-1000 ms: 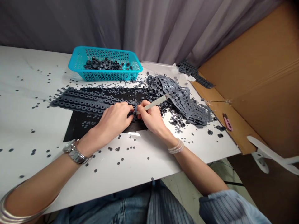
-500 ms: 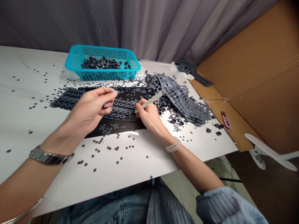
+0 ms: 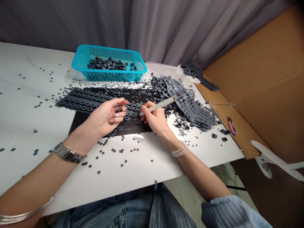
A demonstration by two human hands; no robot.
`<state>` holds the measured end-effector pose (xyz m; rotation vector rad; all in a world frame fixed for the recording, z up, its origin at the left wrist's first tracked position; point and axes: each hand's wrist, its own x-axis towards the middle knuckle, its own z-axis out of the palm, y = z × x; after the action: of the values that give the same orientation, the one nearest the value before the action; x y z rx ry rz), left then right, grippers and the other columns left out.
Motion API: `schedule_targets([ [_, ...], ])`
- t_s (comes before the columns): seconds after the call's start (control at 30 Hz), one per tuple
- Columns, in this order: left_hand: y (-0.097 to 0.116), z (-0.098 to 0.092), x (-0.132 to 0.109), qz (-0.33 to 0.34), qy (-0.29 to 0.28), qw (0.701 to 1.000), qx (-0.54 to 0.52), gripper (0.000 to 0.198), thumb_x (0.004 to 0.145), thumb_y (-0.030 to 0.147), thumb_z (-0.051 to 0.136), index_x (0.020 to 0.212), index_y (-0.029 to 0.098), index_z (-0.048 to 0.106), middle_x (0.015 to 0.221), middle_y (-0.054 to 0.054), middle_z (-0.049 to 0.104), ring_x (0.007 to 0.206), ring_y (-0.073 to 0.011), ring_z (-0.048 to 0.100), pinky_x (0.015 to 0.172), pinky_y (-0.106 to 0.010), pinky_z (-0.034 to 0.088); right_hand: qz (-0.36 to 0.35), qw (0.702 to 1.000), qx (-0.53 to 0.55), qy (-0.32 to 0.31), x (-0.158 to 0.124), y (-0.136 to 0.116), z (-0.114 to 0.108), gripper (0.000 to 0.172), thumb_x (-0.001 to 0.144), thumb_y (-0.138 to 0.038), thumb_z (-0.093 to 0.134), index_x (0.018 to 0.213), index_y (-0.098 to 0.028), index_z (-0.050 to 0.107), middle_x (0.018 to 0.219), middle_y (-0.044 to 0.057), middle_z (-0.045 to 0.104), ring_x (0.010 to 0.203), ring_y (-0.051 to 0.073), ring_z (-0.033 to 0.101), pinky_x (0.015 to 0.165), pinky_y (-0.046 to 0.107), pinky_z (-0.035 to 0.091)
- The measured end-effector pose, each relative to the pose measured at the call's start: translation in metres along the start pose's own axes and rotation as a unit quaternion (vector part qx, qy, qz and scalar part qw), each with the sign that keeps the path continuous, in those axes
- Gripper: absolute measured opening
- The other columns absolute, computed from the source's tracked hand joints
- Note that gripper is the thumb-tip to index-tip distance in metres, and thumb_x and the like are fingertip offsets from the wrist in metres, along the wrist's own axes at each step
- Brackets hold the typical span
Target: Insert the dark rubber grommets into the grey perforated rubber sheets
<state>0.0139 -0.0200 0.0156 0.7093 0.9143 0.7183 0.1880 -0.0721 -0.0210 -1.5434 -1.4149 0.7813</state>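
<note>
Head view: left hand point(image 3: 105, 115) hovered palm-up over rubber ring sheet point(image 3: 95, 99) on black mat point(image 3: 78, 122), fingers loosely curled, apparently holding nothing. Right hand point(image 3: 154, 120) pinched shut on flat pale stick point(image 3: 158, 106), tip at sheet. Turquoise basket point(image 3: 80, 60) of rings behind.

Small workshop bench: white table point(image 3: 147, 161) strewn with punched grey rubber sheets point(image 3: 190, 104), turquoise plastic basket point(image 3: 109, 75) of rings.
</note>
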Motion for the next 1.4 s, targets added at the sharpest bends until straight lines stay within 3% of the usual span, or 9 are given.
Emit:
schedule_targets([
  [0.1, -0.004, 0.001, 0.0, 0.096, 0.024, 0.977, 0.188, 0.013, 0.081, 0.027, 0.063, 0.074, 0.017, 0.064, 0.055, 0.005, 0.038, 0.042, -0.0056, 0.025, 0.036, -0.02, 0.015, -0.006, 1.0, -0.001, -0.008, -0.001, -0.001, 0.001, 0.027, 0.094, -0.038, 0.047, 0.071, -0.024, 0.047, 0.057, -0.004, 0.055, 0.058, 0.015, 0.053, 0.06, 0.027, 0.039],
  [0.3, -0.013, 0.007, -0.003, 0.294, 0.036, 0.7, 0.65, 0.023, 0.08, 0.024, 0.062, 0.096, 0.019, 0.077, 0.051, 0.003, 0.051, 0.052, -0.0156, 0.048, 0.06, -0.03, 0.036, -0.011, 0.999, -0.038, -0.015, -0.001, -0.005, 0.002, 0.026, 0.093, -0.037, 0.047, 0.07, -0.024, 0.046, 0.058, -0.004, 0.052, 0.061, 0.015, 0.052, 0.061, 0.026, 0.037],
  [0.43, -0.022, 0.007, 0.004, 0.304, 0.018, 0.649, 0.697, 0.022, 0.084, 0.023, 0.054, 0.089, 0.019, 0.075, 0.058, -0.001, 0.058, 0.054, -0.0181, 0.05, 0.058, -0.032, 0.032, -0.029, 0.998, -0.057, -0.017, -0.001, -0.009, 0.003, 0.027, 0.095, -0.033, 0.045, 0.069, -0.024, 0.042, 0.059, -0.004, 0.049, 0.06, 0.015, 0.049, 0.06, 0.026, 0.034],
  [0.6, -0.022, 0.008, 0.003, 0.316, -0.001, 0.681, 0.661, 0.021, 0.081, 0.015, 0.056, 0.062, 0.019, 0.065, 0.052, 0.001, 0.048, 0.051, -0.0138, 0.041, 0.053, -0.03, 0.027, -0.071, 0.991, -0.111, -0.012, -0.001, -0.016, 0.005, 0.03, 0.093, -0.024, 0.043, 0.067, -0.025, 0.03, 0.06, -0.004, 0.042, 0.056, 0.014, 0.041, 0.058, 0.028, 0.027],
  [0.7, -0.007, 0.003, -0.005, 0.262, 0.025, 0.82, 0.509, 0.008, 0.077, 0.016, 0.066, 0.069, 0.018, 0.068, 0.051, 0.005, 0.042, 0.047, -0.0086, 0.033, 0.045, -0.024, 0.022, -0.057, 0.993, -0.105, -0.012, 0.0, -0.015, 0.006, 0.028, 0.093, -0.025, 0.043, 0.067, -0.025, 0.032, 0.058, -0.004, 0.043, 0.056, 0.014, 0.043, 0.058, 0.028, 0.028],
  [0.83, 0.023, -0.017, -0.007, 0.109, 0.053, 0.992, 0.037, 0.023, 0.089, 0.006, 0.054, 0.07, 0.018, 0.052, 0.053, 0.008, 0.033, 0.04, -0.0032, 0.023, 0.035, -0.017, 0.015, -0.004, 1.0, 0.008, -0.018, 0.004, -0.007, 0.004, 0.026, 0.091, -0.031, 0.047, 0.068, -0.024, 0.042, 0.056, -0.004, 0.052, 0.056, 0.014, 0.053, 0.058, 0.026, 0.036],
  [1.07, 0.038, -0.042, 0.006, 0.016, 0.138, 0.91, -0.391, 0.011, 0.098, 0.011, 0.042, 0.098, 0.016, 0.05, 0.065, 0.001, 0.047, 0.048, -0.0077, 0.045, 0.038, -0.013, 0.039, 0.042, 0.976, 0.208, 0.053, 0.01, 0.002, -0.004, 0.022, 0.085, -0.033, 0.056, 0.066, -0.022, 0.049, 0.054, -0.005, 0.057, 0.051, 0.012, 0.055, 0.055, 0.024, 0.044],
  [1.2, 0.039, -0.039, 0.004, 0.056, 0.146, 0.873, -0.461, 0.014, 0.096, 0.008, 0.041, 0.104, 0.016, 0.049, 0.081, -0.005, 0.055, 0.067, -0.0121, 0.059, 0.051, -0.017, 0.053, 0.035, 0.975, 0.208, 0.063, 0.006, 0.001, -0.008, 0.024, 0.085, -0.037, 0.059, 0.067, -0.022, 0.053, 0.054, -0.003, 0.058, 0.051, 0.012, 0.055, 0.054, 0.025, 0.043],
  [1.4, 0.041, -0.043, 0.007, 0.098, 0.143, 0.897, -0.405, 0.015, 0.093, 0.01, 0.043, 0.101, 0.012, 0.056, 0.101, -0.016, 0.06, 0.089, -0.0201, 0.066, 0.058, -0.022, 0.059, 0.061, 0.969, 0.232, 0.057, 0.002, 0.001, -0.009, 0.026, 0.082, -0.041, 0.062, 0.067, -0.021, 0.054, 0.057, -0.002, 0.06, 0.053, 0.014, 0.054, 0.056, 0.027, 0.044],
])
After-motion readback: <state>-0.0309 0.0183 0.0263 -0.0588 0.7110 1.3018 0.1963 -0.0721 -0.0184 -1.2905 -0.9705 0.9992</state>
